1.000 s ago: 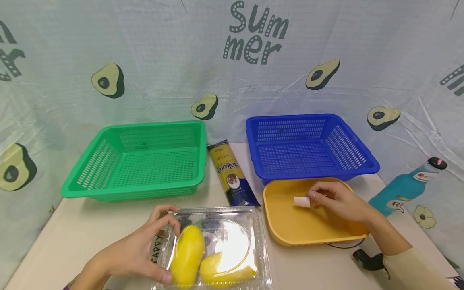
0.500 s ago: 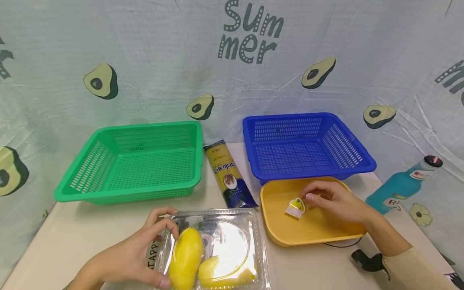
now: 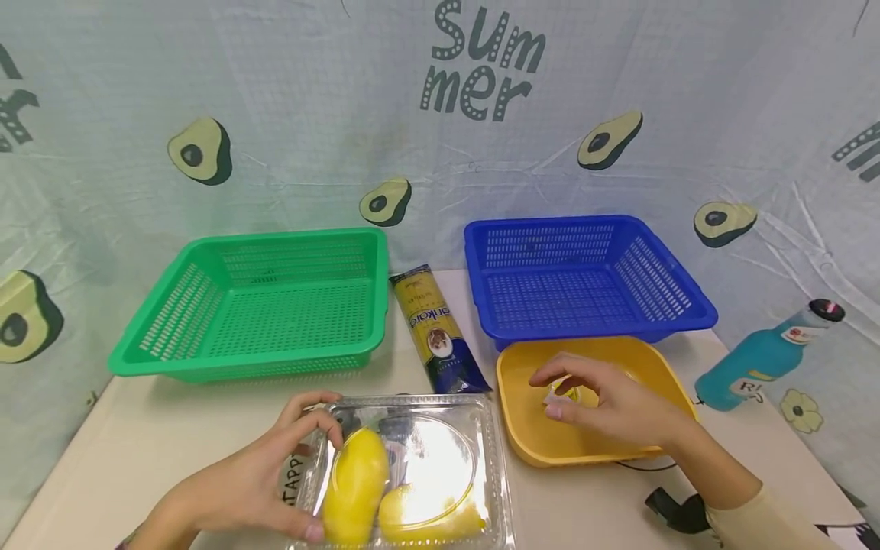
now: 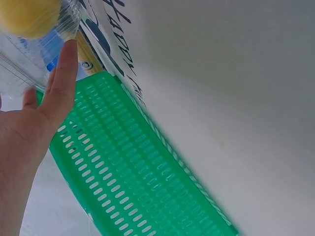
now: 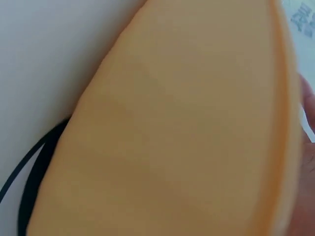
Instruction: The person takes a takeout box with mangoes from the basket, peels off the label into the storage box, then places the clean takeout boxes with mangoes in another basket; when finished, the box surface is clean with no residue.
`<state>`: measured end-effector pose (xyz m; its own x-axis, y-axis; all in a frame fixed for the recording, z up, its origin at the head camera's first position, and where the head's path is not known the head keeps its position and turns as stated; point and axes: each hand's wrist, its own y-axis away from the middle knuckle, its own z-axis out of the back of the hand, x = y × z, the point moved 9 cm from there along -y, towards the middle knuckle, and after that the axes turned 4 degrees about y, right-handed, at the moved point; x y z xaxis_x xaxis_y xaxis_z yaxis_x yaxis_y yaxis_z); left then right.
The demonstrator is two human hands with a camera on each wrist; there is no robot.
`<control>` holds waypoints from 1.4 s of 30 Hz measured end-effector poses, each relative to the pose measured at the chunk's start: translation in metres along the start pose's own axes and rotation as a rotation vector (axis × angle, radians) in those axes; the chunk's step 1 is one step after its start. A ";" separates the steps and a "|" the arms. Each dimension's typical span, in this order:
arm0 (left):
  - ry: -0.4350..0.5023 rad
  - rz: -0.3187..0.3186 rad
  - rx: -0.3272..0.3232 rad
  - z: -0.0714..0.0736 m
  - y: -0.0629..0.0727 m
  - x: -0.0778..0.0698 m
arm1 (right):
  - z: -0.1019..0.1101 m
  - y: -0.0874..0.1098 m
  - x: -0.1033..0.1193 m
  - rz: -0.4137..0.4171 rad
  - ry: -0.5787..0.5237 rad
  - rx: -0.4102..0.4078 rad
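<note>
One green slotted basket stands toward the back of the table, on the left. In front of it, the left hand grips the left side of a clear plastic box, thumb on one corner and bent fingers on the other; two yellow mango-shaped fruits lie inside. Behind the box slants a yellow-and-blue packet lettered "ankara". Next comes a blue basket, and just before it a yellow-orange tray. The right hand hovers over that tray, fingers curved and thumb well apart, pinching nothing. A small paper tag sits in the tray beneath it; whether a fingertip brushes it, I can't quite tell. A black pipe-shaped object lies near the sleeve, and a turquoise bottle stands farthest right.
</note>
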<state>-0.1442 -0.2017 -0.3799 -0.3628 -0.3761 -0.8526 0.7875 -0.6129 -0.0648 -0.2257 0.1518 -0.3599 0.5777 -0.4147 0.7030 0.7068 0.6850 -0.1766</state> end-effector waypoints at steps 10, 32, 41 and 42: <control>-0.099 -0.010 -0.004 0.001 0.013 -0.004 | -0.017 -0.009 0.026 0.061 0.023 0.025; -0.027 0.116 0.103 -0.014 0.016 -0.003 | -0.070 0.000 0.042 0.072 0.239 0.167; -0.038 0.115 0.082 -0.015 0.015 -0.002 | -0.075 -0.001 0.041 0.062 0.275 0.171; -0.031 0.128 0.076 -0.015 0.015 -0.002 | -0.075 -0.001 0.041 0.060 0.274 0.171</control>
<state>-0.1243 -0.1999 -0.3872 -0.2780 -0.4755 -0.8347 0.7886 -0.6091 0.0844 -0.1718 0.0894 -0.3827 0.7211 -0.5004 0.4792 0.6028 0.7941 -0.0779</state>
